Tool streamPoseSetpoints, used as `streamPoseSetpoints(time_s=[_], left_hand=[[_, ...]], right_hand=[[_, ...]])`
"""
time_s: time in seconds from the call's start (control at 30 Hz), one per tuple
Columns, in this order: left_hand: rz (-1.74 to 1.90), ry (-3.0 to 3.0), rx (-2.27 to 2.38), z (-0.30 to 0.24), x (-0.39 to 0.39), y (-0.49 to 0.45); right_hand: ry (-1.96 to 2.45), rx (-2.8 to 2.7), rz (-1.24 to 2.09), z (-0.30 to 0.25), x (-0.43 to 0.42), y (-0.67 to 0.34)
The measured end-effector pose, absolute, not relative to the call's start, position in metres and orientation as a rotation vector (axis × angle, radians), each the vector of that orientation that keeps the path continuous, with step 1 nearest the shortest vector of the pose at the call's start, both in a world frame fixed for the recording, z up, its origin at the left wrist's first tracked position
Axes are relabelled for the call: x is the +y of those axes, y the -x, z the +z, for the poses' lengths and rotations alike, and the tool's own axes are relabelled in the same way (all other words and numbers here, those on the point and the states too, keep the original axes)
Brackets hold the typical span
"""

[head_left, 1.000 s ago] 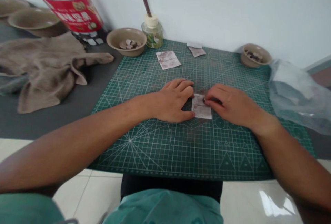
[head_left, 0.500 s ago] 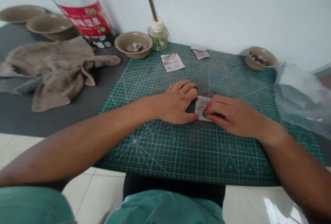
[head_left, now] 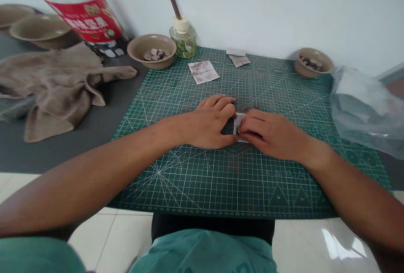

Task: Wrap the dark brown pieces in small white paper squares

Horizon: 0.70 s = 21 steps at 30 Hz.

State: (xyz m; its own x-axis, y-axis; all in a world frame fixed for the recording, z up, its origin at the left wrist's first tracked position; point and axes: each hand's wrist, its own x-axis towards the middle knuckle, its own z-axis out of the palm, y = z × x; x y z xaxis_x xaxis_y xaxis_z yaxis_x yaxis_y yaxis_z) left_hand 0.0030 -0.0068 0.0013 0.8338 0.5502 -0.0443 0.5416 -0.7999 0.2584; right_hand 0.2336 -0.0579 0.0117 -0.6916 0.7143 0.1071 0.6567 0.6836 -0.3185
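A small whitish paper square (head_left: pixel 236 124) with dark smudges lies flat on the green cutting mat (head_left: pixel 202 189). My left hand (head_left: pixel 212 121) rests on the mat with its fingers spread, thumb and index fingertips at the left edge of the paper. My right hand (head_left: pixel 268 134) is closed in a pinch over the paper and covers most of it. Between its fingertips is a small dark round piece (head_left: pixel 239 131), mostly hidden by the fingers.
Behind lie a smudged paper sheet (head_left: pixel 203 72) and more paper pieces (head_left: pixel 239 60). Bowls of small pieces stand at left (head_left: pixel 152 50) and right (head_left: pixel 313 63). Around them are a reed diffuser (head_left: pixel 183 39), a red-labelled jar (head_left: pixel 90 20), a brown cloth (head_left: pixel 63 83) and a plastic bag (head_left: pixel 366 109).
My right hand has slid left across the paper toward my left hand, covering more of it. My left hand keeps its place at the paper's edge. The whole view has shifted slightly.
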Motion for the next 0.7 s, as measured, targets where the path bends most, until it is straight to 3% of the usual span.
streamPoseSetpoints(time_s=[0.17, 0.33, 0.53, 0.7], left_hand=[[0.020, -2.738, 0.858, 0.003, -0.007, -0.004], [0.023, -2.729, 0.849, 0.003, -0.007, -0.004], [0.049, -2.748, 0.849, 0.001, -0.007, -0.003], [0.023, -2.722, 0.847, 0.004, -0.007, -0.003]], right_hand=[[1.286, -2.627, 0.253, 0.016, -0.047, -0.246], [1.049, -2.713, 0.523, 0.018, -0.055, -0.246], [1.232, -2.599, 0.324, 0.014, -0.045, -0.239], [1.081, -2.687, 0.580, 0.017, -0.049, -0.244]])
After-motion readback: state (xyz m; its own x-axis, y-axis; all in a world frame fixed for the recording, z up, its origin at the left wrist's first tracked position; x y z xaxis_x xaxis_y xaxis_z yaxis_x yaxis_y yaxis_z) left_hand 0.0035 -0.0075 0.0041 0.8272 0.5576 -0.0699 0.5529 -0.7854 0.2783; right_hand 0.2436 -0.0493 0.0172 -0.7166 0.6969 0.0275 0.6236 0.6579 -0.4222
